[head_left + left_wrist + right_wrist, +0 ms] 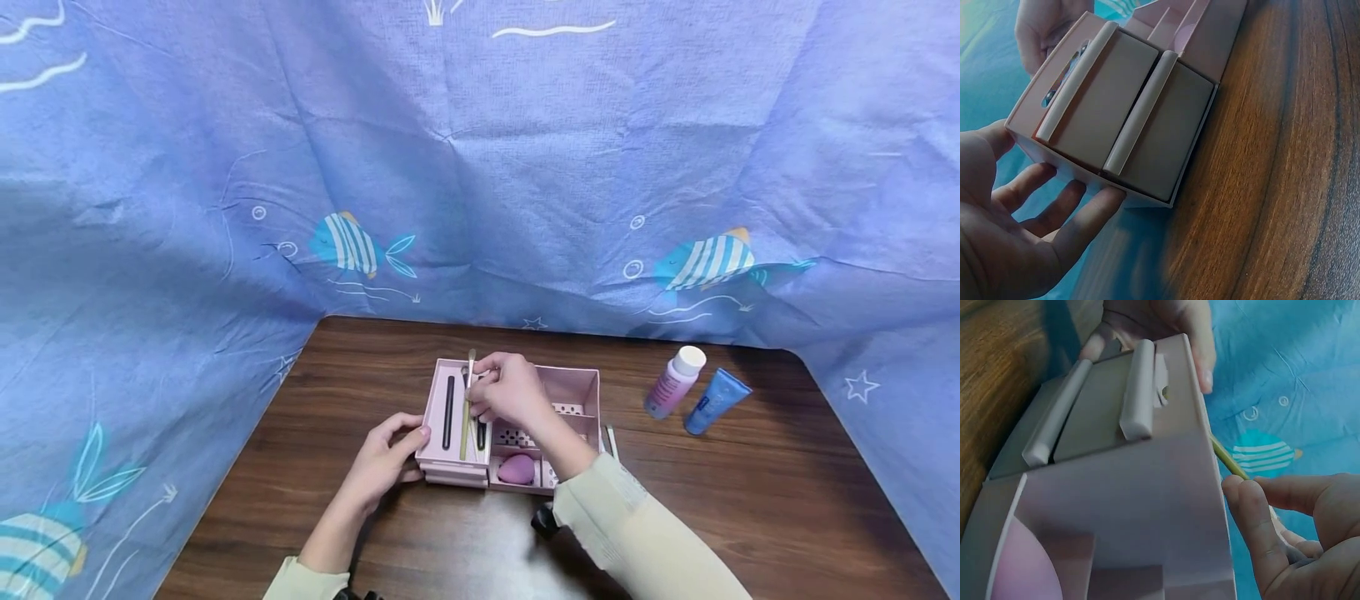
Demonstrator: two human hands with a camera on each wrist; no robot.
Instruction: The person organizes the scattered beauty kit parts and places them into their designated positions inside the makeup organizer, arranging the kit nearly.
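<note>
A pink cosmetics organizer (433, 421) stands on the table, with two handled drawers (1107, 94) side by side in the left wrist view. My left hand (390, 458) holds its left side, thumb at the top edge and fingertips against the wall. Above its top tray, my right hand (513, 390) pinches a slim makeup brush with a yellow-green handle (1229, 457) between thumb and fingers. A black stick (447, 417) lies lengthwise in that tray, and a dark-handled piece (482, 435) is partly hidden by my right hand. A purple makeup sponge (516, 469) sits in a front compartment.
Right of the organizer lies another slim, light green stick (612, 443). Farther right stand a pink bottle with a white cap (669, 387) and a blue tube (716, 402). A blue fish-patterned cloth (525, 208) hangs behind the wooden table (787, 483).
</note>
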